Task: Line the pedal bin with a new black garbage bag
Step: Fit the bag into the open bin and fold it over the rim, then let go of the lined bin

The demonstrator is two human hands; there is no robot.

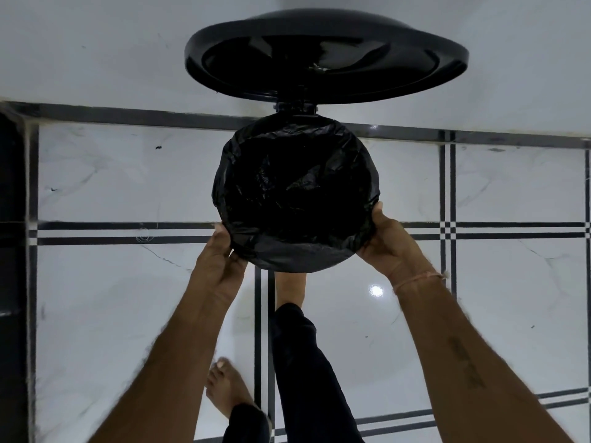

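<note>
I look straight down on a round pedal bin against the wall, its black lid (326, 59) standing open at the back. A black garbage bag (297, 193) fills the mouth and is folded over the rim all the way round. My left hand (220, 254) grips the bagged rim at the near left. At the near right, my right hand (388, 241) holds the rim, thumb up along the bag's edge. My right foot (289, 289) reaches under the bin's front, where the pedal is hidden.
The floor is glossy white tile (128, 298) with black stripe lines. A white wall (96, 52) with a dark skirting strip runs behind the bin. A dark edge (12, 219) stands at the far left. My left foot (224, 385) rests on the floor below.
</note>
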